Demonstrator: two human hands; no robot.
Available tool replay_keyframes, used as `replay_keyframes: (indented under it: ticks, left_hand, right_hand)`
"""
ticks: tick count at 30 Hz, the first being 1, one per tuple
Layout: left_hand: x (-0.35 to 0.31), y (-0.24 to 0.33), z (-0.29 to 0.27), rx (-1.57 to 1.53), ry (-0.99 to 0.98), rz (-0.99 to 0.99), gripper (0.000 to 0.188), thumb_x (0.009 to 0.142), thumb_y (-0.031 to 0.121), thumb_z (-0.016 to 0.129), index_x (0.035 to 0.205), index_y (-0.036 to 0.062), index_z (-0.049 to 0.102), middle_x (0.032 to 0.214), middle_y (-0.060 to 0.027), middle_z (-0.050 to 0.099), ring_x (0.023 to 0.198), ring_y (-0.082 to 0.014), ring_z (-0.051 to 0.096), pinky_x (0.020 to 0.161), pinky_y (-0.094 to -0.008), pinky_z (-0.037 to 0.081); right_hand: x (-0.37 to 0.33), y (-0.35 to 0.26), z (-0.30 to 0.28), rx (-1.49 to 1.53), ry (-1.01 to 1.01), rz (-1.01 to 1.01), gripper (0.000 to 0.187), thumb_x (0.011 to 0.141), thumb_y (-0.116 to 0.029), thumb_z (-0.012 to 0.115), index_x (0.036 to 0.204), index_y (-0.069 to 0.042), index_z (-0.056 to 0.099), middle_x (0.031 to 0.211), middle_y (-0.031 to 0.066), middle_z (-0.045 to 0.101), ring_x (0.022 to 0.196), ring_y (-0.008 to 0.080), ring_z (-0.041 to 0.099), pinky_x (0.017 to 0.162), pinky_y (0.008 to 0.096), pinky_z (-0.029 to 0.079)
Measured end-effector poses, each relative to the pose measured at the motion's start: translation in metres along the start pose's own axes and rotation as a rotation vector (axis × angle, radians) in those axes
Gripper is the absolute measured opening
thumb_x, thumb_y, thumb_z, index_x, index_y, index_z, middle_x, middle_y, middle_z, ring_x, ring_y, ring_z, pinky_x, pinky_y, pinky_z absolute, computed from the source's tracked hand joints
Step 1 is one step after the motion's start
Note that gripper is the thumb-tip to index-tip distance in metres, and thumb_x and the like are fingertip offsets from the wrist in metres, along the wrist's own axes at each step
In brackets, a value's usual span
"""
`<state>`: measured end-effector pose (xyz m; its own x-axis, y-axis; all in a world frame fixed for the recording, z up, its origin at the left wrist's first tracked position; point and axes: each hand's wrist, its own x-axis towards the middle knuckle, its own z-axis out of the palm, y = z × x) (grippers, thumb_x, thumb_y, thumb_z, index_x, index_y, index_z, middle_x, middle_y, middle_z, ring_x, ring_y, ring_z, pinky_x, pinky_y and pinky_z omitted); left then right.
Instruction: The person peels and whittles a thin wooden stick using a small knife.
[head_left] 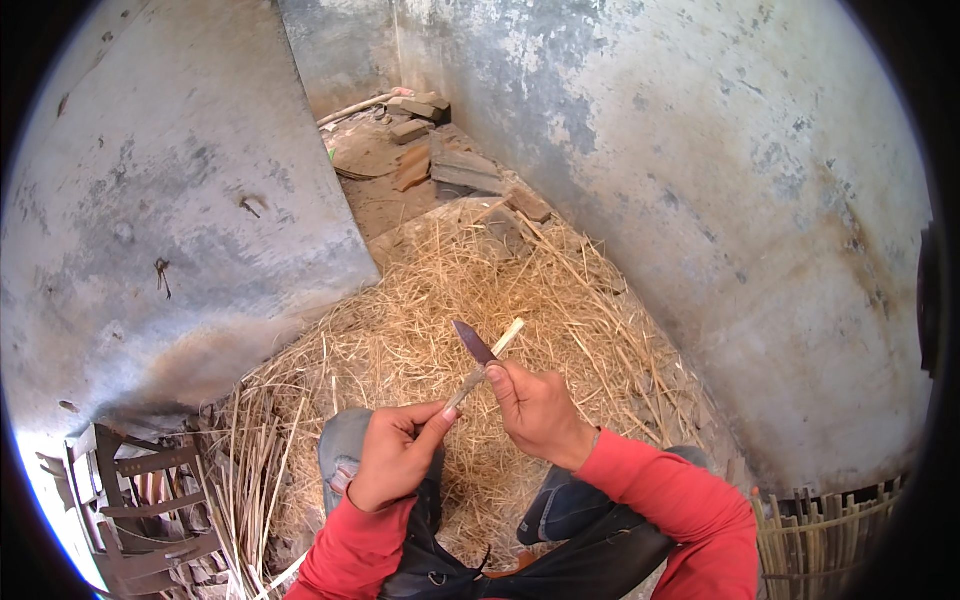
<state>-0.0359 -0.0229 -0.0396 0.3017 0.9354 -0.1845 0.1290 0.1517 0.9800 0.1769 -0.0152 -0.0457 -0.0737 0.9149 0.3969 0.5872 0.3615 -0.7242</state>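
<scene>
My left hand [398,448] is closed around the lower end of a thin split strip of bamboo [509,336], pinched between thumb and fingers. The strip slants up to the right, its far end pale and bare. In my right hand [538,408] is a knife with a short dark blade [473,343], which points up and to the left. The blade crosses the strip near its middle, and my right thumb presses close to where they meet. The knife's handle is hidden inside my right fist. Both hands are over the shavings in front of my knees.
Straw-like shavings [440,280] cover the floor. Long thin strips [255,450] lean at the lower left beside a dark broken frame [155,500]. Bricks and tiles [465,170] lie at the far corner. Walls [740,200] stand on both sides; a slatted basket [825,540] is at the lower right.
</scene>
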Motion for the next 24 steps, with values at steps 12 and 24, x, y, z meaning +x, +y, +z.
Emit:
replay_keyframes:
  ticks: [12,24]
  left_hand:
    - [-0.003,0.006,0.005,0.057,0.051,0.033,0.024,0.102,0.015,0.071,0.113,-0.0052,0.076,0.07,0.0046,0.061,0.068,-0.0022,0.048,0.058,-0.0242,0.041]
    - [-0.001,-0.007,0.01,0.319,0.231,0.243,0.022,0.096,0.011,0.076,0.107,-0.0075,0.078,0.066,-0.0055,0.071,0.057,-0.0062,0.063,0.054,-0.0229,0.047]
  right_hand:
    - [0.013,0.02,-0.035,0.585,-0.28,0.384,0.041,0.111,-0.032,0.053,0.085,-0.002,0.064,0.059,0.0009,0.054,0.049,0.0123,0.049,0.048,0.032,0.038]
    - [0.018,0.02,-0.042,0.11,-0.087,0.159,0.03,0.108,-0.025,0.055,0.092,-0.002,0.066,0.057,0.0098,0.052,0.047,0.0207,0.051,0.049,0.0357,0.038]
